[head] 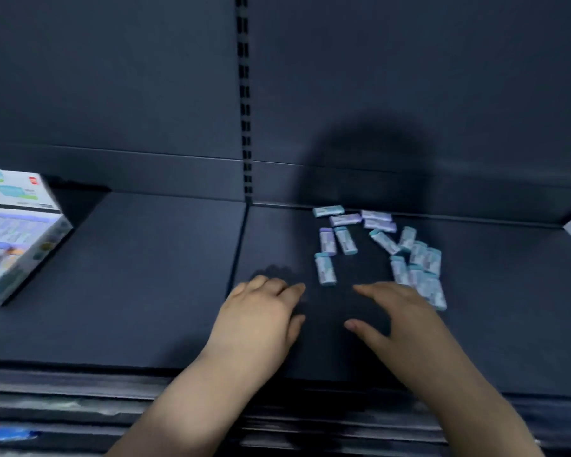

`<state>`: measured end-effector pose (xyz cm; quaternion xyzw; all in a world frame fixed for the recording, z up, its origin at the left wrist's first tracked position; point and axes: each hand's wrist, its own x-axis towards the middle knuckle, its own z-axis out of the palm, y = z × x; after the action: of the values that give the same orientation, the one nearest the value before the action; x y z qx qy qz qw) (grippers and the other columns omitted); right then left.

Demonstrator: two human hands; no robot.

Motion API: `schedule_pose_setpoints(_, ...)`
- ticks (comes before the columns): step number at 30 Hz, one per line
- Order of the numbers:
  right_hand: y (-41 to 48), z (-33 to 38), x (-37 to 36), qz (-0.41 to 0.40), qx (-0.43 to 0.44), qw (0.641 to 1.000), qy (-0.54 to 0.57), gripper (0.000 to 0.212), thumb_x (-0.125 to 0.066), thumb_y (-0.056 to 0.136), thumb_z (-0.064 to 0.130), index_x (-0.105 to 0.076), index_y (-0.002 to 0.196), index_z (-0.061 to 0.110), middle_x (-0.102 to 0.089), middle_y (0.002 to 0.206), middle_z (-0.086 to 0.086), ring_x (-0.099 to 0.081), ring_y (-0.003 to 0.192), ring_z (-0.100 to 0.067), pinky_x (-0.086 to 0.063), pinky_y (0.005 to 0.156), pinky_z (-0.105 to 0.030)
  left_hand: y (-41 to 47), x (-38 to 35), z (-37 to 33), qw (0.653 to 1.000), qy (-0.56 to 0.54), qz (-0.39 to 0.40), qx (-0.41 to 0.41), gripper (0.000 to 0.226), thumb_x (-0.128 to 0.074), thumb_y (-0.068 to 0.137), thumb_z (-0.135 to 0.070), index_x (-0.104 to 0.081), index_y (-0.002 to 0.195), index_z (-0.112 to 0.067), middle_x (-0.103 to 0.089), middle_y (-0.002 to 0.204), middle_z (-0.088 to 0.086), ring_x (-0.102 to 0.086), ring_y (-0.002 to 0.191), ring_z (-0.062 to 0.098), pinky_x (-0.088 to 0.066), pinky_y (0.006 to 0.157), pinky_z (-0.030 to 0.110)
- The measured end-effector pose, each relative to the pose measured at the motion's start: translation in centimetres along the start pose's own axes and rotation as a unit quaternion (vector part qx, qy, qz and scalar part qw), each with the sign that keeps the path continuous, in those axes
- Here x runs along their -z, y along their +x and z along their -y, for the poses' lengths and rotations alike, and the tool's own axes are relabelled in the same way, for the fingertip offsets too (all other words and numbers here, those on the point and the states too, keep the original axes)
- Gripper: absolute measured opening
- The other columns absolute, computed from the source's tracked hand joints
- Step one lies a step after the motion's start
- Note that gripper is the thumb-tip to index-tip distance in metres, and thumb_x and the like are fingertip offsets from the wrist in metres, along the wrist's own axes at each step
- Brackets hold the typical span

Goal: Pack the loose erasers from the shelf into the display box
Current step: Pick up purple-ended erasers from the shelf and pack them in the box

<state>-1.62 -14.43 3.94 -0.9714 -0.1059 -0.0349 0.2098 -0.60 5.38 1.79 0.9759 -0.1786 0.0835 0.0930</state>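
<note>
— How far along is the packing?

— Barely begun, I'd say. The erasers all lie loose on the shelf, a dozen or more of them. They are scattered flat at odd angles, some touching and a few overlapping at the right of the heap.

— And the box?

— Well to the left of the erasers, at the edge of the view, tilted and blurred. I can't tell whether anything is inside it yet.

— Has either hand got one?

— No. The left hand is just in front of the erasers and a little left of them, palm down. Its fingers are together and loosely bent, and it holds nothing. The right hand is just in front of the erasers too, fingers spread and thumb held wide, also holding nothing. Its far edge overlaps the nearest erasers in the view, but I can't tell whether it touches them.

— So what's left?

— Nearly everything, as I judge it: gather the heap, carry it left to the box, and set the erasers in. With both hands beside the pile, a first scoop or pick looks like the step in hand.
</note>
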Motion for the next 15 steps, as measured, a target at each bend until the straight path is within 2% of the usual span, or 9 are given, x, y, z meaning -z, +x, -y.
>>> schedule_pose_setpoints(2, 0.1, -4.1, 1.9, 0.019, -0.003, 1.0, -0.007, 0.05, -0.066, 0.08, 0.039, -0.052, 0.127, 0.027, -0.053, 0.126, 0.01, -0.043, 0.116, -0.007, -0.024, 0.091, -0.008, 2.1, -1.1, -3.9, 1.0, 0.003, -0.004, 0.001, 0.047, -0.081, 0.057, -0.035, -0.071, 0.101, -0.021, -0.069, 0.081, -0.003, -0.064, 0.074, 0.021, -0.052, 0.064, 0.03)
schedule_pose_setpoints(5, 0.4, -8.9, 4.1, 0.031, -0.01, 0.999, -0.022, 0.048, -0.068, 0.079, 0.038, -0.055, 0.124, 0.025, -0.056, 0.125, 0.007, -0.046, 0.117, -0.012, -0.029, 0.094, -0.015, 4.7, -2.4, -8.3, 1.0, 0.03, 0.002, 0.007, 0.047, -0.079, 0.06, -0.037, -0.07, 0.103, -0.02, -0.068, 0.082, -0.002, -0.063, 0.078, 0.022, -0.051, 0.068, 0.031)
schedule_pose_setpoints(7, 0.8, -11.3, 5.1, 0.039, -0.006, 0.999, -0.026, 0.049, -0.067, 0.079, 0.038, -0.055, 0.125, 0.025, -0.055, 0.126, 0.007, -0.046, 0.119, -0.013, -0.03, 0.097, -0.018, 6.0, -2.9, -10.1, 0.998, 0.061, 0.001, 0.011, 0.048, -0.084, 0.05, -0.037, -0.073, 0.093, -0.019, -0.067, 0.074, -0.001, -0.064, 0.072, 0.022, -0.051, 0.064, 0.029)
schedule_pose_setpoints(11, 2.2, -13.2, 6.1, 0.074, 0.018, 0.997, -0.022, 0.049, -0.062, 0.082, 0.042, -0.049, 0.128, 0.031, -0.05, 0.131, 0.013, -0.04, 0.122, -0.008, -0.03, 0.103, -0.022, 6.9, -3.5, -11.3, 0.995, 0.087, 0.002, 0.046, 0.048, -0.087, 0.044, -0.033, -0.075, 0.088, -0.016, -0.067, 0.07, 0.001, -0.064, 0.068, 0.024, -0.051, 0.061, 0.029)
schedule_pose_setpoints(15, 4.4, -12.9, 6.6, 0.092, 0.036, 0.995, -0.006, 0.047, -0.059, 0.086, 0.038, -0.047, 0.131, 0.029, -0.046, 0.134, 0.01, -0.037, 0.125, -0.009, -0.029, 0.104, -0.023, 7.2, -3.3, -10.7, 0.993, 0.099, 0.009, 0.07, 0.049, -0.087, 0.045, -0.033, -0.074, 0.089, -0.015, -0.067, 0.071, 0.001, -0.065, 0.067, 0.025, -0.053, 0.061, 0.032)
